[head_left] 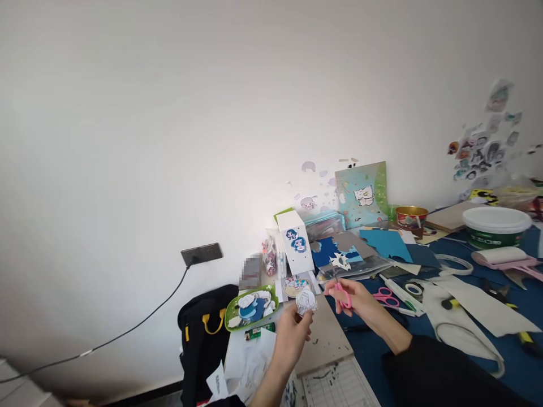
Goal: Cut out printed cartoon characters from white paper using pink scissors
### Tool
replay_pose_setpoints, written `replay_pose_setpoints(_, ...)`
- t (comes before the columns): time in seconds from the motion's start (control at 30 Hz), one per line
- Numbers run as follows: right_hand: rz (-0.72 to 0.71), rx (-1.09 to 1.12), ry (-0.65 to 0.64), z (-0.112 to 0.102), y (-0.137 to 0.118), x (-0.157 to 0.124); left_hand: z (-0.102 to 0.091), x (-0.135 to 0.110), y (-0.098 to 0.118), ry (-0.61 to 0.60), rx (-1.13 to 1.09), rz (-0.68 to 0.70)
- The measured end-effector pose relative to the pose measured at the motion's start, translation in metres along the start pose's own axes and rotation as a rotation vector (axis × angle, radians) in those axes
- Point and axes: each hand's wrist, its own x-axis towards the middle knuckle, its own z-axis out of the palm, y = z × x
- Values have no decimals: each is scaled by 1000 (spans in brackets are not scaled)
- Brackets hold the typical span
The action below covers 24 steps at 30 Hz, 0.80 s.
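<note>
My left hand pinches a small round white paper cutout with line drawing on it, held up above the board. To its right, my right hand is closed around the pink handles of a pair of scissors, whose blades point up and away. The scissors and the cutout are apart. Just beyond the blades lies a jagged white paper scrap. Left of my hands stands a green tray filled with white and blue paper cutouts. Beneath my hands is a grey-brown board with small dark scraps on it.
A second pair of pink scissors lies right of my wrist, near a tape roll. Behind are blue paper sheets, a white box and a propped picture. A white-lidded tub and black bag flank the area.
</note>
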Motion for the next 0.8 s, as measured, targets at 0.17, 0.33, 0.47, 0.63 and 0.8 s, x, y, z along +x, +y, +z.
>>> replay_pose_setpoints(0.17,40,-45,-123,22,15,28,5,-10,-30,33,73,19)
replay_pose_setpoints(0.33,19,-60,-133,33,31,26,4,-8,-34,29,74,145)
replay_pose_setpoints(0.47,13,-46,-148,34,35,16,10,-6,-40,-29,-24,234)
replay_pose_setpoints(0.63,13,13,-111,35,29,10,17,-11,-41,105,-228,328)
replay_pose_setpoints(0.8,22,54,-177,26,20,4,14,-23,-39,196,-269,325)
